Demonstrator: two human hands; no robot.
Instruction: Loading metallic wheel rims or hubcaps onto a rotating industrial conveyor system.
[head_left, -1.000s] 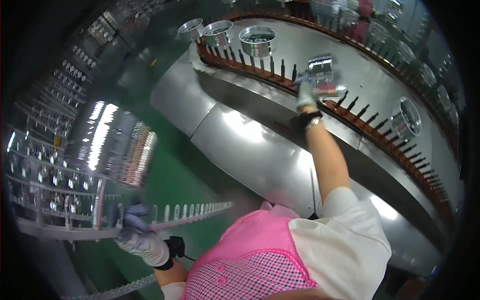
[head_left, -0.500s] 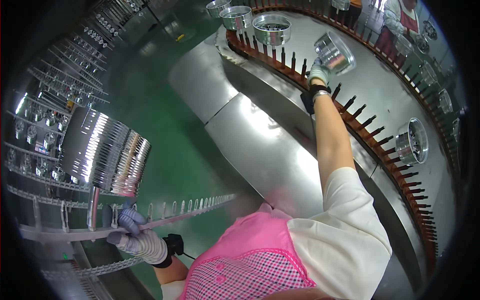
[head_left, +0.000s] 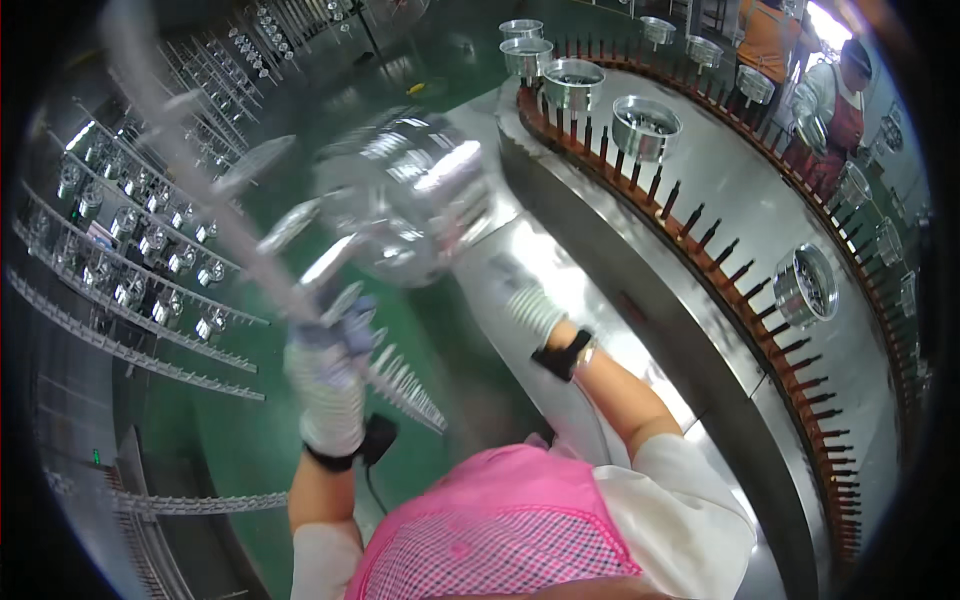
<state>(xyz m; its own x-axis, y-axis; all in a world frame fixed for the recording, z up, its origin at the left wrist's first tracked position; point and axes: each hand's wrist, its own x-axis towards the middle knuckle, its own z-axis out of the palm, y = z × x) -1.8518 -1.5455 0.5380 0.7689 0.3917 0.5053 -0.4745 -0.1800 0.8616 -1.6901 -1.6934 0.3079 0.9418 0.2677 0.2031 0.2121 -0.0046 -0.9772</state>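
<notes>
My left hand (head_left: 328,385), in a striped glove, is closed around a long pale rack bar (head_left: 222,215) lined with metal prongs. The bar slants up to the left. Several shiny metal wheel-shaped parts (head_left: 405,195) hang from it, smeared by motion. My right hand (head_left: 532,303), gloved and blurred, is over the steel ledge near those parts; its fingers are too smeared to read. A shiny metal wheel-shaped part (head_left: 647,130) sits upright on the curved conveyor, beyond my right hand and apart from it.
Dark posts (head_left: 708,232) line the brown conveyor track, which bends round a steel table (head_left: 730,170). Another shiny wheel-shaped part (head_left: 806,287) tilts at the right. Racks of shiny parts (head_left: 150,240) stand left. A co-worker (head_left: 830,110) in a red apron is at the far side.
My right hand has let go of the wheel-shaped part, now on the conveyor, and moved back left and nearer. My left hand has raised and swung the rack bar with its shiny parts.
</notes>
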